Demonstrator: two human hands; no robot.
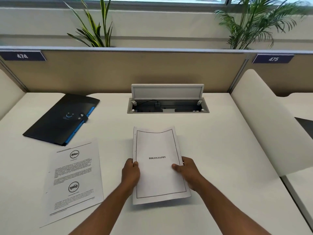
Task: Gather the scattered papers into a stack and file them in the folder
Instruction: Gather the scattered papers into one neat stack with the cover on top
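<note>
A small stack of white papers (158, 177), topped by a bordered page reading "BIBLIOGRAPHY", is held just above the desk at the centre. My left hand (130, 173) grips its left edge and my right hand (188, 173) grips its right edge, thumbs on top. One more printed sheet (74, 180) with text and two round car icons lies flat on the desk to the left. A black folder (62, 118) with blue tabs along its right side and a snap strap lies closed at the far left.
The white desk (220, 150) has an open cable box (167, 106) with its lid raised at the back centre. A tan partition (118, 72) closes the back, and a curved white divider (271, 124) rises on the right. Plants stand behind the partition.
</note>
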